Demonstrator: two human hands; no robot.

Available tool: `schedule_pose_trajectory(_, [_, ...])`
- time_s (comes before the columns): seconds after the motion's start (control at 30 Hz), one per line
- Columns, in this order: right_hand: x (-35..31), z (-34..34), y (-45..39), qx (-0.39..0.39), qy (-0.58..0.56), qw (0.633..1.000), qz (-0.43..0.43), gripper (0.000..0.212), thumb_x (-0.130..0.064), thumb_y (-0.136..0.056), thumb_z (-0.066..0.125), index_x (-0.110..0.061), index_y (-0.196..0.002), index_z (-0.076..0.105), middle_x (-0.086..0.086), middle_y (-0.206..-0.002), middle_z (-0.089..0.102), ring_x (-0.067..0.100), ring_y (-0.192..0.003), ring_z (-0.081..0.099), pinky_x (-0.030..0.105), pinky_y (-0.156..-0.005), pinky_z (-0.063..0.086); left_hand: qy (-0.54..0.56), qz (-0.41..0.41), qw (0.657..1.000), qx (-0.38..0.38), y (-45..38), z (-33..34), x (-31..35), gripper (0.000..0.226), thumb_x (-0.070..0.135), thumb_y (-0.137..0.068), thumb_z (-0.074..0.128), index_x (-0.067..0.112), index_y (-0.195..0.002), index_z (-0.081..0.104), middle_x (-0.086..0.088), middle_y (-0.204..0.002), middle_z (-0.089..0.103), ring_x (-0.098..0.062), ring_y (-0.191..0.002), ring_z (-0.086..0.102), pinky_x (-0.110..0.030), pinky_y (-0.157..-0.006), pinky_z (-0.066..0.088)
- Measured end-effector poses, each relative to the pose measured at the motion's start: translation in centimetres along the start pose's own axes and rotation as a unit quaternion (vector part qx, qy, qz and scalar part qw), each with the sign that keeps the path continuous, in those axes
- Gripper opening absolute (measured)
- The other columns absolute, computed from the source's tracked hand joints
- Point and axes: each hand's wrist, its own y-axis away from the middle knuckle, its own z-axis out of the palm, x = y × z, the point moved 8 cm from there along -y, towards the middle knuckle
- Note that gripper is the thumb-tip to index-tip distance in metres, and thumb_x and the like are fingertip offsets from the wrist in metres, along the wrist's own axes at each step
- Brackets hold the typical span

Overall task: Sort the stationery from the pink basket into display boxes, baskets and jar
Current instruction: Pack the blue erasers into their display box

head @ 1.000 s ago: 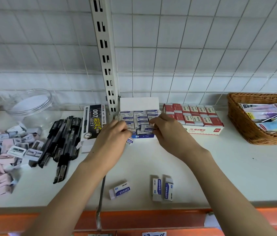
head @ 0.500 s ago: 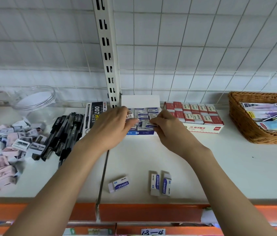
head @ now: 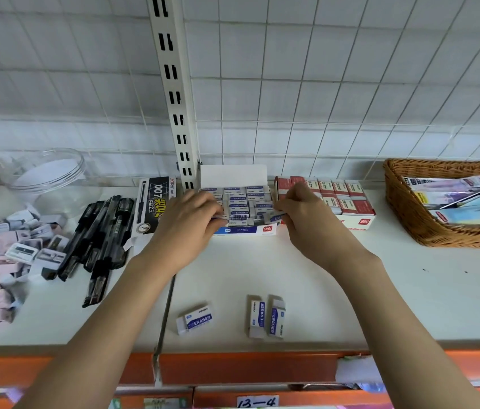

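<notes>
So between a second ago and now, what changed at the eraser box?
The left hand carried its small eraser from in front of the blue eraser display box up to the box's left side. The right hand shifted slightly right along the box edge, keeping its pinch on an eraser there. The three loose erasers near the shelf front, the black pens and the wicker basket stayed put.

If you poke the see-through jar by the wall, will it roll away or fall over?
Probably neither. The jar looks wide and squat, so it should not tip easily, and it seems to stand on its base rather than its round side. It looks empty and thin, likely light plastic, so a poke would probably slide it along the smooth shelf.
</notes>
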Motion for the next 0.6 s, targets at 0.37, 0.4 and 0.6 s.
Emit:
schedule_pose_trajectory(0.37, [-1.0,0.8,-1.4,-0.077,0.019,0.995,-0.055,0.031,-0.005,-0.095,0.044,-0.013,-0.119,0.063,0.007,-0.121,0.051,0.029,-0.105,0.057,0.034,-0.089,0.048,-0.006,0.015,0.997,0.069,-0.1,-0.5,1.3,0.015,0.016,-0.08,0.069,0.004,-0.088,0.071,-0.011,-0.081,0.06,-0.033,-0.074,0.058,-0.039,-0.066,0.051])
schedule_pose_trajectory(0.4, [-1.2,1.0,-1.5,-0.085,0.018,0.994,-0.059,0.031,-0.006,-0.096,0.044,-0.013,-0.119,0.063,0.007,-0.122,0.05,0.028,-0.105,0.057,0.033,-0.089,0.047,-0.006,0.002,0.997,0.074,0.0,-0.6,1.1,0.014,0.01,-0.075,0.075,0.002,-0.086,0.071,-0.012,-0.081,0.061,-0.034,-0.074,0.059,-0.04,-0.066,0.051])
schedule_pose_trajectory(0.6, [-1.4,1.4,-1.9,-0.072,-0.001,0.995,-0.062,0.027,-0.008,-0.096,0.044,-0.009,-0.117,0.062,0.011,-0.119,0.052,0.03,-0.103,0.057,0.035,-0.088,0.047,-0.013,-0.048,0.996,0.077,0.7,-0.1,-0.5,0.017,0.003,-0.067,0.081,0.002,-0.081,0.071,-0.013,-0.075,0.061,-0.036,-0.067,0.059,-0.039,-0.064,0.051])
